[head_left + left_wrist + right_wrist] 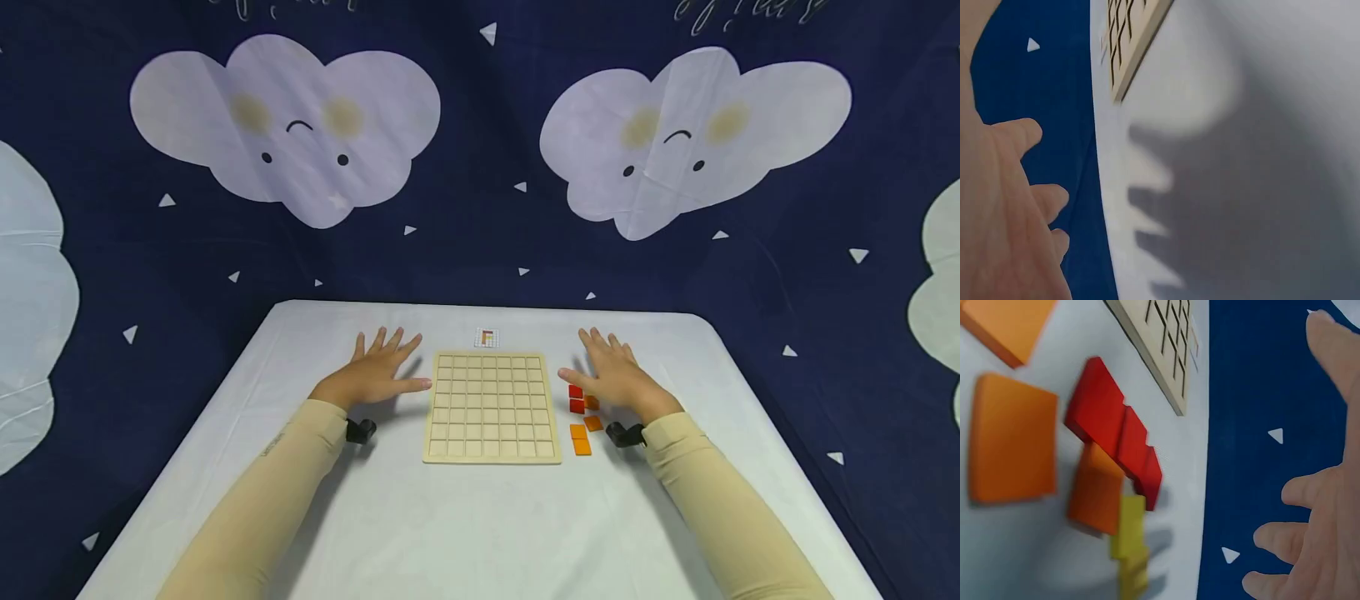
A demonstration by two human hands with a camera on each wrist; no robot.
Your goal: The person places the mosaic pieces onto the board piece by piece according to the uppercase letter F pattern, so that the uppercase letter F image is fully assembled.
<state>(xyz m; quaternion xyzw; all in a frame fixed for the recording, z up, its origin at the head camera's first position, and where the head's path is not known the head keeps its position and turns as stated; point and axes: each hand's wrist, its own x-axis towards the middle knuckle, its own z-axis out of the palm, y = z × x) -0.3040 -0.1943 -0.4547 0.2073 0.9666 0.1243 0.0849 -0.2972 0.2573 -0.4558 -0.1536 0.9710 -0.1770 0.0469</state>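
A square wooden grid board lies mid-table, its recessed squares bare. Beside its left edge my left hand hovers palm down, fingers spread, its shadow on the white cloth. On the other side my right hand is also spread, above a group of coloured square tiles, holding nothing. Red tiles lie nearest the board, with orange tiles closer to me. In the right wrist view, yellow tiles show beyond an orange one; the right hand hides them in the head view.
A small printed card with a coloured pattern on a grid lies behind the board. White cloth covers the table. A dark blue curtain with clouds and triangles hangs behind it. Black wrist mounts sit below both hands.
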